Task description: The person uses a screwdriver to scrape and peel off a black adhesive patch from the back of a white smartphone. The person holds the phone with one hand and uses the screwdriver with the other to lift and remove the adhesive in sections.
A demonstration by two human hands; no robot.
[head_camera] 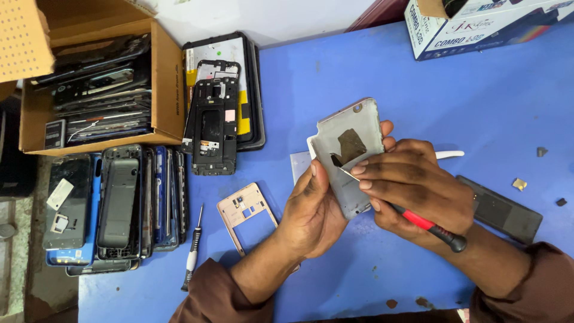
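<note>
My left hand [311, 209] grips the lower edge of a grey phone back cover [353, 149], held tilted above the blue table [359, 78]. A dark patch shows on the cover's inner face. My right hand [418, 185] holds a red-handled tool [427, 224] whose thin metal blade touches the cover near the patch. Right-hand fingers also rest along the cover's right edge.
A pink-gold phone frame [245, 209] and a small screwdriver [192, 251] lie at lower left. Stacked phone parts [116, 203], a dark frame pile [218, 113] and a cardboard box [167, 90] of parts fill the left. A dark phone [502, 209] lies right; a printed carton [478, 24] stands at the far right.
</note>
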